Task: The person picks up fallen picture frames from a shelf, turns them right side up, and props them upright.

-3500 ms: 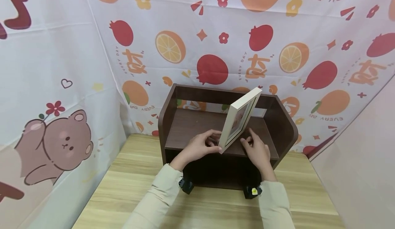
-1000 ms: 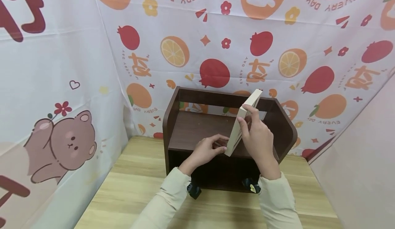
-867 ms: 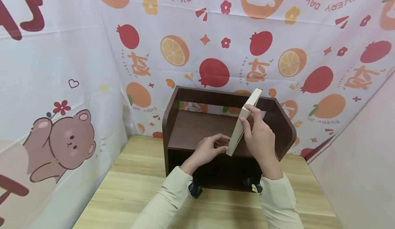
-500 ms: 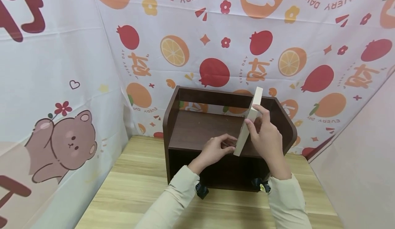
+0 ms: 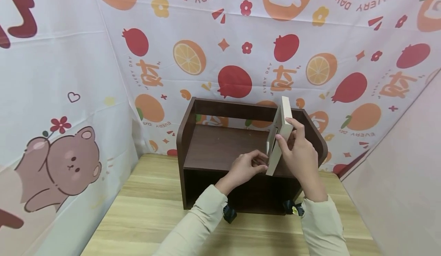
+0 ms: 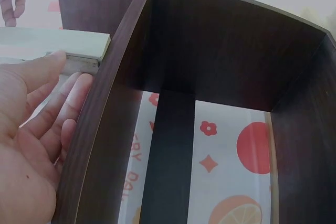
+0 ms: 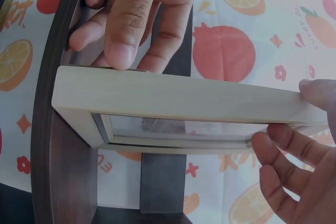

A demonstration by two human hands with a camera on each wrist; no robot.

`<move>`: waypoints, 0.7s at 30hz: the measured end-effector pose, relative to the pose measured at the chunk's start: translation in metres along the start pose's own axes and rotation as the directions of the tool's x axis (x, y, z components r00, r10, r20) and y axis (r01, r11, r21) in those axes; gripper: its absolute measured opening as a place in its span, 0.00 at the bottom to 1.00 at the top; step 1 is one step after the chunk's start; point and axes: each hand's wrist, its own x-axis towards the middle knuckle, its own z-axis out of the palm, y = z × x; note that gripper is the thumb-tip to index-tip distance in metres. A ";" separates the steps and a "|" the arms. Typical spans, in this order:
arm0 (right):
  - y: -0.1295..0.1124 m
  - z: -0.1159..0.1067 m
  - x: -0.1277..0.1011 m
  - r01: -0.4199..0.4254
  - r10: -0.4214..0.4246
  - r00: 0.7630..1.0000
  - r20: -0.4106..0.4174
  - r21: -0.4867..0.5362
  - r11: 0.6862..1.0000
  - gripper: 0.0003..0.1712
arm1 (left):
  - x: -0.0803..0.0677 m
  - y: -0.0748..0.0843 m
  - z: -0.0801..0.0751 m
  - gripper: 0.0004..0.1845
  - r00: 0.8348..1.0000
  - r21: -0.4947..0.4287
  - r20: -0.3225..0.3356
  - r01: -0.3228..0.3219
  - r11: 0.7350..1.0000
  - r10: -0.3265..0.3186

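A cream picture frame [image 5: 276,157] stands on edge on the upper board of a dark brown desk shelf [image 5: 220,145], toward its right side. My right hand [image 5: 303,158] pinches the frame's upper near corner between thumb and fingers. In the right wrist view, the glazed front [image 7: 173,128] shows beneath its cream edge. Low on the frame, my left hand [image 5: 244,168] has its thumb on the near edge and its fingers at the back. A thin stand leg [image 5: 267,147] juts from the back, left of the frame. In the left wrist view, fingertips overlap a grey strip [image 6: 81,65] beneath the frame.
The shelf has raised side panels [image 5: 185,133], a back rail [image 5: 234,108] and a dark open compartment [image 5: 255,194] below. It stands on a light wood table [image 5: 144,210] against a fruit-print cloth [image 5: 193,18]. A bear-print cloth [image 5: 44,79] hangs on the left.
Earlier the right hand was off the frame; now it grips the upper corner. The frame has turned from showing its picture to showing its back, and both hands have shifted slightly right.
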 end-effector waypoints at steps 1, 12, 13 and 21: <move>0.000 0.000 0.000 0.003 -0.003 1.000 -0.002 0.004 1.000 0.33 | 0.000 0.001 0.000 0.13 1.000 0.003 -0.003 0.000 1.000 0.000; 0.008 -0.007 -0.002 -0.007 0.007 1.000 -0.025 0.026 1.000 0.32 | 0.000 0.009 0.013 0.13 0.996 0.049 -0.083 -0.034 0.998 0.038; 0.008 -0.008 -0.002 -0.010 0.010 1.000 -0.023 0.029 1.000 0.32 | 0.000 0.009 0.014 0.13 0.995 0.058 -0.091 -0.039 0.998 0.044; 0.013 -0.009 -0.004 -0.018 0.019 1.000 -0.016 0.071 0.997 0.33 | 0.000 0.009 0.020 0.14 0.988 0.120 -0.133 -0.059 0.991 0.075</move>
